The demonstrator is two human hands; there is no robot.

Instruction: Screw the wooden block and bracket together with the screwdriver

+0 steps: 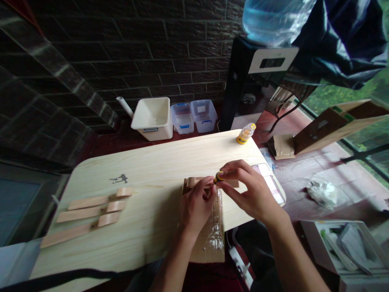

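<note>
Between the fingertips of my right hand (247, 188) is a small screwdriver (218, 177) with a yellow and black handle. My left hand (197, 202) is closed, its fingertips meeting near the screwdriver's lower end; whatever they pinch is too small or hidden to name. Under both hands lies a wooden piece (191, 182) with a curved end, partly covered by my fingers. It rests on a cardboard piece (209, 249) with shiny clear tape, at the table's front edge.
Several wooden pieces with curved ends (86, 201) lie at the left of the table (146, 166), near some small metal parts (121, 178). A clear bottle (246, 133) and a phone (269, 182) are at the right. Bins (153, 117) and a water dispenser (252, 81) stand behind.
</note>
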